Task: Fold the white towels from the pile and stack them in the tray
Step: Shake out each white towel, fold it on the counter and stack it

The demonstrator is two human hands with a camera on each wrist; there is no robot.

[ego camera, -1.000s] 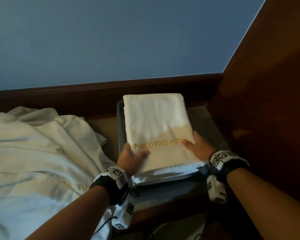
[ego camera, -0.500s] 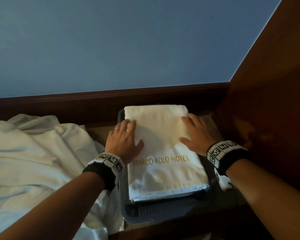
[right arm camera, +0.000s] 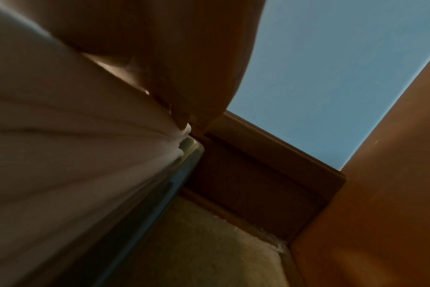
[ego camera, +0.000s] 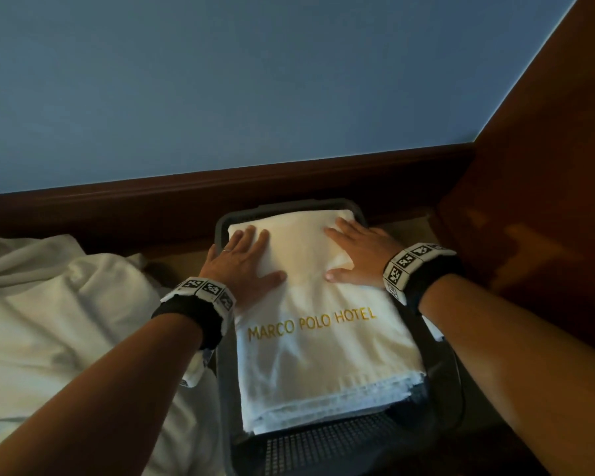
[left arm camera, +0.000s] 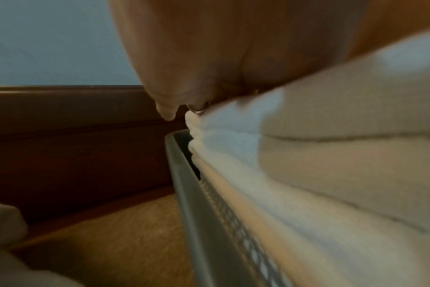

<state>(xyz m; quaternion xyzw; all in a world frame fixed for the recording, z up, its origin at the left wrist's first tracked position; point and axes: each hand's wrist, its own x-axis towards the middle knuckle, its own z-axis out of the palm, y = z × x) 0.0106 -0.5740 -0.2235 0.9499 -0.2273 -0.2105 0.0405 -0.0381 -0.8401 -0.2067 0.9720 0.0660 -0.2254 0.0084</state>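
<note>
A folded white towel point(ego camera: 323, 355) with gold "MARCO POLO HOTEL" lettering lies on top of a stack in the grey mesh tray point(ego camera: 323, 444). My left hand point(ego camera: 244, 262) lies flat on the towel's far left part, fingers straight. My right hand point(ego camera: 358, 255) lies flat on its far right part. The left wrist view shows the stacked towel layers point(left arm camera: 319, 174) above the tray rim point(left arm camera: 197, 213), and the right wrist view shows the towel stack point(right arm camera: 74, 145) under the palm. The pile of unfolded white towels point(ego camera: 59, 321) lies to the left.
A dark wooden rail point(ego camera: 186, 201) runs behind the tray under a blue wall. A wooden panel point(ego camera: 529, 201) closes the right side. The tray sits on a tan surface point(left arm camera: 111, 242) in the corner.
Both hands slid from the towel's near edge, beside the lettering, to its far end. The view has moved closer and the tray's near mesh shows more.
</note>
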